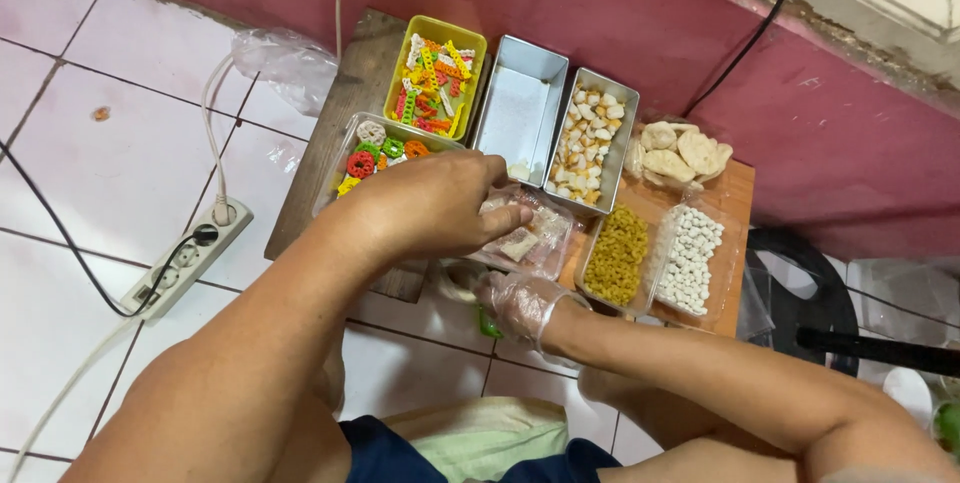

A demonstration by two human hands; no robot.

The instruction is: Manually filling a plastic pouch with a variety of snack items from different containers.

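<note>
L to R: power strip (187,258) on floor tiles; yellow tray (436,76) w/ coloured sticks; your left hand (432,205), fingers together, pinching clear bag (528,233) at board centre; your right hand (522,305), gloved, curled below bag, grip unclear; steel tray (592,141) w/ pale snacks.

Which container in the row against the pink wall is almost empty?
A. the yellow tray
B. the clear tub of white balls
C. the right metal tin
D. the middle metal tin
D: the middle metal tin shows a bare floor with only a scrap at its near end.
</note>
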